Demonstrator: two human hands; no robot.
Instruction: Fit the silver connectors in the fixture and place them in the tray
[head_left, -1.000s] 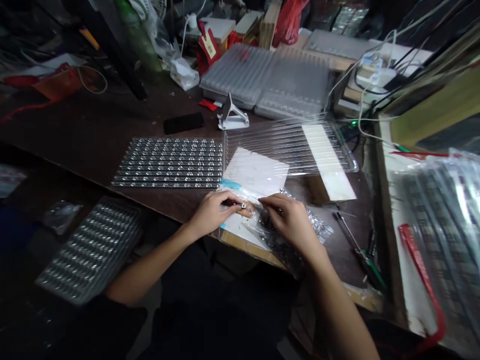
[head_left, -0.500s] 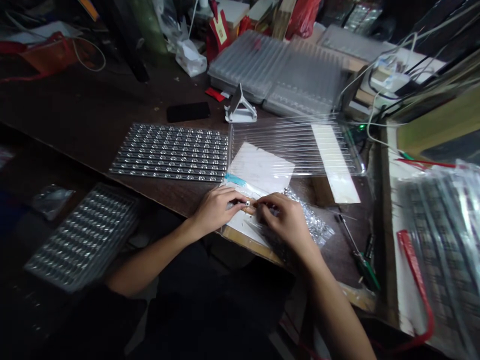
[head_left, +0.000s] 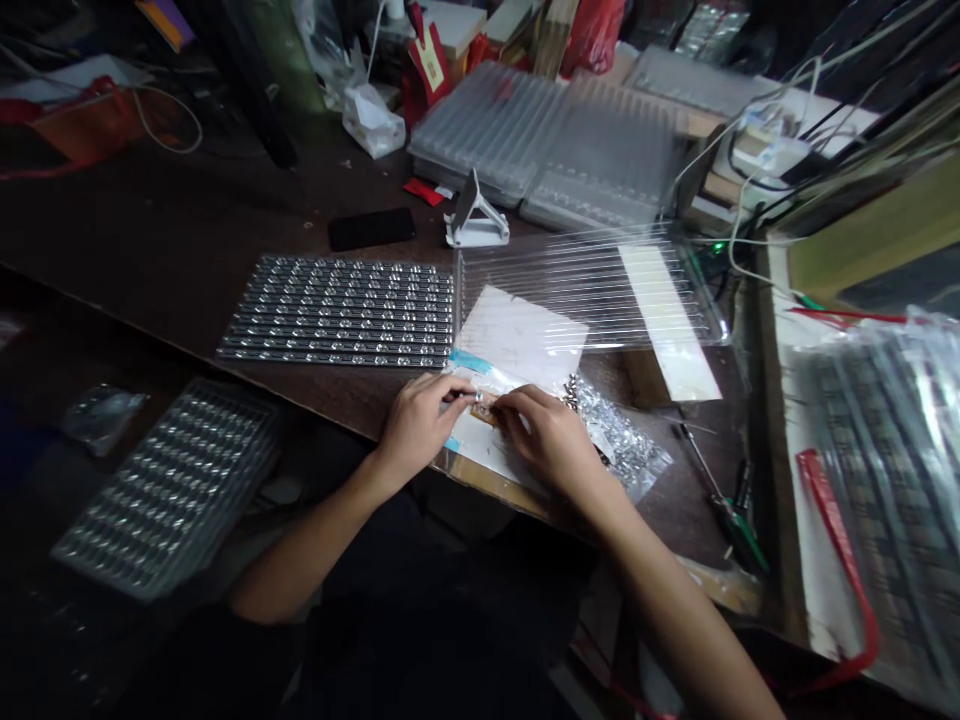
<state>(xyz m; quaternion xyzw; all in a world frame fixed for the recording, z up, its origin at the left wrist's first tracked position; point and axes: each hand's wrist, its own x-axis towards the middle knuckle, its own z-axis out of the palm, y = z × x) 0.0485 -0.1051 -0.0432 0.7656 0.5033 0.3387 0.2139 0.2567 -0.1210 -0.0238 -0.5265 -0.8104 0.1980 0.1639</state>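
Note:
My left hand (head_left: 418, 428) is closed, with thumb and forefinger pinching a small silvery part (head_left: 477, 397). Facing it, my right hand (head_left: 551, 438) has its fingertips pressed together over a small brown block (head_left: 484, 413); whatever they hold is hidden. The block lies on a white sheet (head_left: 474, 441) with blue tape at its edges, by the table's front edge. Right behind my right hand, a clear plastic bag (head_left: 637, 460) of small shiny metal parts spreads out, with a few dark bits (head_left: 571, 392) beside it.
Left stands a panel of dark strips (head_left: 337, 310) with shiny dots. A clear ribbed tray (head_left: 600, 290) lies behind my hands, near a white stand (head_left: 475, 225) and black phone (head_left: 372, 229). A green-handled screwdriver (head_left: 739, 530) rests at right. A similar stack (head_left: 165, 490) sits lower left.
Both hands have shifted slightly left. The silvery part in my left fingertips sits a little farther left, and more of the brown block shows. The camera view has moved slightly.

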